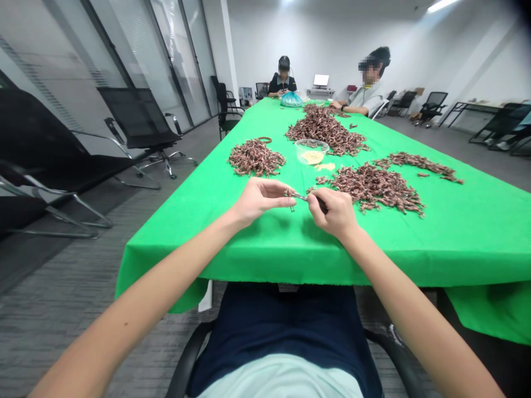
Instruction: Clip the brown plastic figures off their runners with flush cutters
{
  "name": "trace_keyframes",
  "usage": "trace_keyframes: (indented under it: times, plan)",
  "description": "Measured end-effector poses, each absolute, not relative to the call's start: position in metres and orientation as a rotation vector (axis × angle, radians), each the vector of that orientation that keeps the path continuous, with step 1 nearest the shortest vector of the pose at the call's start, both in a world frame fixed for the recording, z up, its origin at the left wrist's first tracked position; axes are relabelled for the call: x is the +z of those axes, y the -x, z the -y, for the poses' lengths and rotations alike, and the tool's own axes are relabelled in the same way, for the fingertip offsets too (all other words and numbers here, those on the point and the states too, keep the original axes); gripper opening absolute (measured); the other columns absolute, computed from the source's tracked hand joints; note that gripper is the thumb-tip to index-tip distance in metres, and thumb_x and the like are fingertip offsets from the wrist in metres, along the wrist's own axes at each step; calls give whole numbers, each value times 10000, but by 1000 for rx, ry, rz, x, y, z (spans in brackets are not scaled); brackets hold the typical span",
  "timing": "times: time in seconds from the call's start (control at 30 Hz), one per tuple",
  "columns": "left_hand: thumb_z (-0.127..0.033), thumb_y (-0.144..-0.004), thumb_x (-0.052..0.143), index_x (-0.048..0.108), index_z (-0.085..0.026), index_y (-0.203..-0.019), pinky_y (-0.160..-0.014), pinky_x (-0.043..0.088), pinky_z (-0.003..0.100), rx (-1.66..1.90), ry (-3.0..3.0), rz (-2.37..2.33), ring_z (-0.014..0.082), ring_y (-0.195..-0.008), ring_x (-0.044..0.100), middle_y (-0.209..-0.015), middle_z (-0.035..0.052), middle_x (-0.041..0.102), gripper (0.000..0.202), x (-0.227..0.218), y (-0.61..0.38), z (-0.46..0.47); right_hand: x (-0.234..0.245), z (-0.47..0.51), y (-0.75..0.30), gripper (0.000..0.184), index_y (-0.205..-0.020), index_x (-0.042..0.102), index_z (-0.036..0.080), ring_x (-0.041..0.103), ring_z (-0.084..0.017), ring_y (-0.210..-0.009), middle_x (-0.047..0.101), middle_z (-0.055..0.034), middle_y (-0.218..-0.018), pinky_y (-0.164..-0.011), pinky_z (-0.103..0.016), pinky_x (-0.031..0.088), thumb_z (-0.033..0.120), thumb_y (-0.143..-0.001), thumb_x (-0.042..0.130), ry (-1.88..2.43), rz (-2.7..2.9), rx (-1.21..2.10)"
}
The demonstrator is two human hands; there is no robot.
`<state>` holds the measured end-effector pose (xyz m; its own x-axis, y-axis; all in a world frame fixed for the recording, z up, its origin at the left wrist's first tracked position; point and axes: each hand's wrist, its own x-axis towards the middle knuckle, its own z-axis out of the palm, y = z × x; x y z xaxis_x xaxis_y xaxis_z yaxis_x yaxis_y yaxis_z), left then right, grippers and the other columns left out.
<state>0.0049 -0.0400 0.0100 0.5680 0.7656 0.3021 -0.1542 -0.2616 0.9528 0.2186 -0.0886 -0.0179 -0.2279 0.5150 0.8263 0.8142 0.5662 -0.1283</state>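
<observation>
Near the front of the green-covered table, my left hand [259, 200] pinches a small reddish-brown piece [292, 208] between thumb and fingers, two thin prongs hanging below it. My right hand [335, 211] is closed around the dark handle of a small metal-tipped tool, apparently pliers [300, 196]. Their tip meets the piece at my left fingertips; whether the jaws grip it I cannot tell. Beyond my left hand lies a pile of similar brown pieces [256, 158]. Another heap [375, 188] spreads just past my right hand.
A clear plastic tub [312, 152] holds pale yellow bits, with more bits [325, 166] beside it. Behind it rises a larger brown heap [326, 130]. Two people sit farther along the green cloth [468, 221], near a blue bag [291, 99]. Office chairs [135, 119] stand left.
</observation>
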Motion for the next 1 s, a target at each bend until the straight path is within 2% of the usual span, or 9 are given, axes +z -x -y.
trace_keyframes:
  times: [0.37, 0.73, 1.0]
  plan:
    - [-255, -701, 880, 785, -136, -991, -822, 597, 305, 930, -1654, -492, 207, -862, 745, -920, 102, 789, 327, 11, -2, 41, -17, 91, -218, 222, -843, 631, 199, 588, -142, -611, 661, -27, -708, -604, -269, 433, 323, -962, 491, 1054, 1903, -405]
    - [-272, -694, 883, 785, -140, -1005, -888, 600, 361, 910, -1654, -477, 243, -919, 752, -954, 117, 793, 352, 11, -2, 41, -18, 90, -220, 170, -923, 633, 202, 638, -179, -732, 689, -58, -805, -668, -299, 472, 326, -945, 518, 1037, 1942, -450]
    - [-258, -712, 874, 782, -124, -1008, -859, 602, 322, 887, -1643, -465, 221, -895, 752, -957, 121, 791, 338, 11, -2, 41, -19, 90, -220, 188, -929, 636, 188, 641, -184, -734, 690, -66, -803, -652, -301, 466, 339, -954, 528, 1033, 1949, -514]
